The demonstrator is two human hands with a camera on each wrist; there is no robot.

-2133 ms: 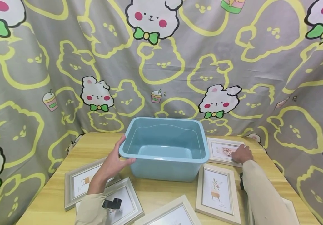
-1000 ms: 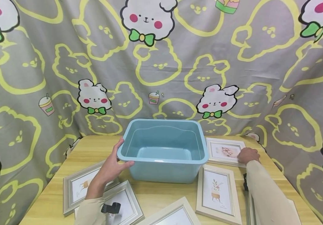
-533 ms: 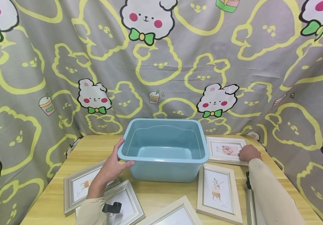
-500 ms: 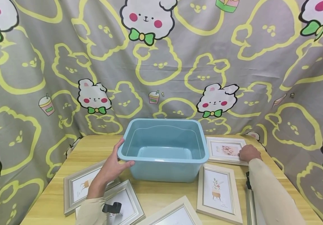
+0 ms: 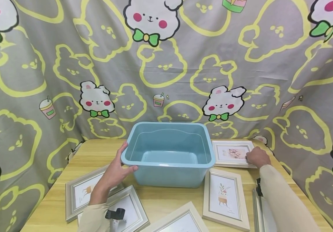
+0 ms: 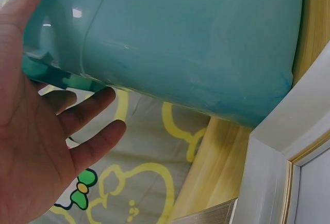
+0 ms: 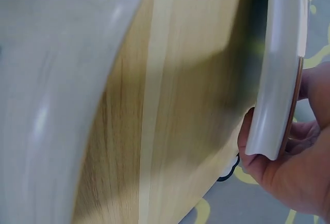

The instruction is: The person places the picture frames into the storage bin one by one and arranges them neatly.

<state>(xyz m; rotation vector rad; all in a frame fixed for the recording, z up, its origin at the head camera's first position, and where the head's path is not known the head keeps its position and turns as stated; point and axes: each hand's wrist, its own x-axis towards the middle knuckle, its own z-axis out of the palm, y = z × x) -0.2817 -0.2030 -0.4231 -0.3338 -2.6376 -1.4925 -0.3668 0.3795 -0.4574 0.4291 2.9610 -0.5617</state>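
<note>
My left hand (image 5: 115, 170) holds a light blue plastic basin (image 5: 167, 175) by its left front corner. The thumb lies along the front of the rim, while the fingers reach round the left side; the left wrist view has the basin's wall (image 6: 196, 43) close up. At the back right, my right hand (image 5: 258, 157) pinches the right edge of a white picture frame (image 5: 219, 154) with a pink flower print. In the right wrist view the thumb and fingers grip the corner of this frame (image 7: 278, 79), a shadow on the wood beside it.
Several other picture frames lie about: a cream one (image 5: 224, 196) right of the basin, one at the front (image 5: 181, 222), a silver one (image 5: 131, 206) and another (image 5: 82, 185) by my left arm. More frame edges (image 5: 258, 209) show beside my right sleeve. A patterned curtain (image 5: 166, 71) surrounds the wooden table (image 5: 160, 199).
My right hand has shifted from over the print to the right edge of the white picture frame, whose near edge has risen slightly. The left hand stays on the basin; the head view tilted a little.
</note>
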